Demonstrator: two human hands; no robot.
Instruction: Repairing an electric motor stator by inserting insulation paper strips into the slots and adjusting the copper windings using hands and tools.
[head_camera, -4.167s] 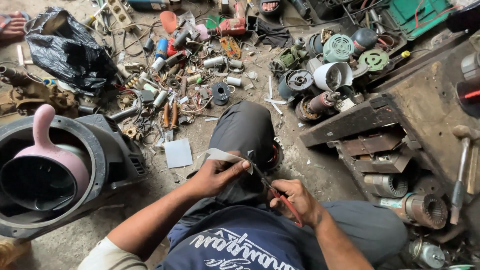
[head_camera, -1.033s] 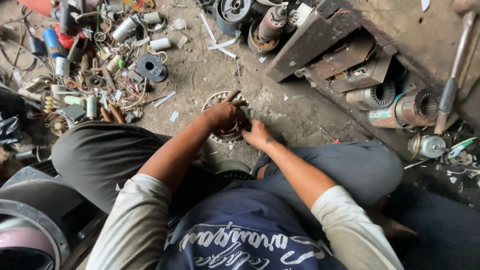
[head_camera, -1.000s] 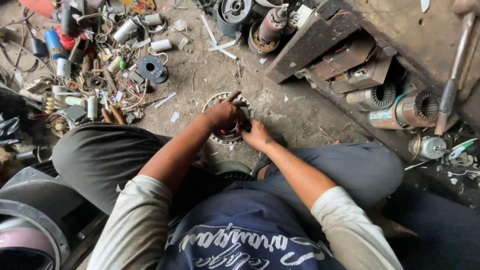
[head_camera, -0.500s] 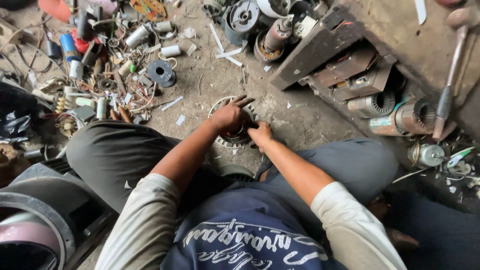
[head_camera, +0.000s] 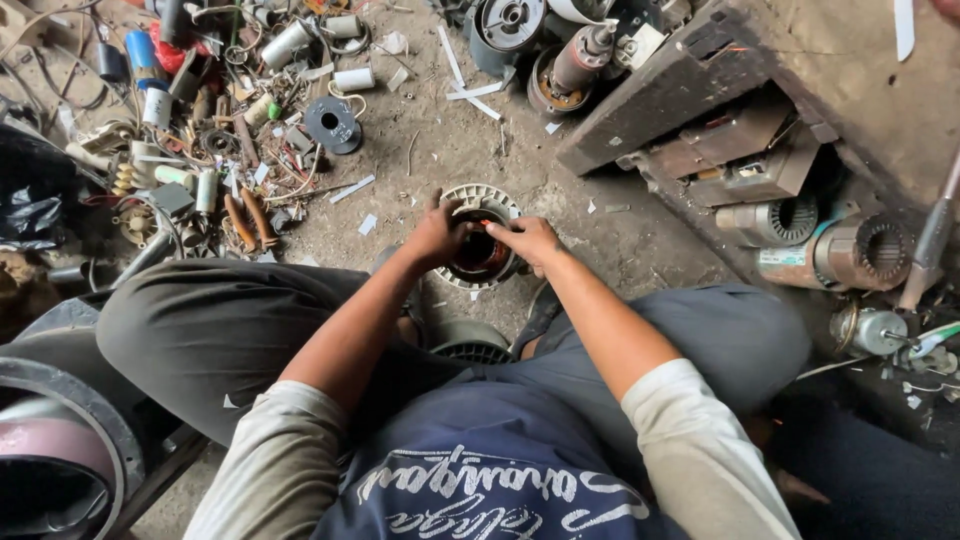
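Bearing on dusty concrete floor (head_camera: 620, 240): round ribbed motor stator (head_camera: 481, 250) lying at centre, black ring spool (head_camera: 332, 124) and scattered small capacitors (head_camera: 180, 170) sitting to the left, white paper strips (head_camera: 470, 85) lying above, motor cores (head_camera: 840, 250) resting at right

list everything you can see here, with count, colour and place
motor stator: one, pale ribbed rim with coppery windings, on the floor between the knees
black spool: one, black, on the floor at upper left
capacitors: several, white and grey cylinders, in the scrap pile at upper left
motor parts: a few, grey and rusty, top centre
stator cores: two, grey and rusty, beside the wooden block at right
wooden block: one, dark, upper right
hammer handle: one, grey, right edge
round housing: one, grey and pink, lower left
left hand: on the stator's left rim
right hand: on the stator's right rim
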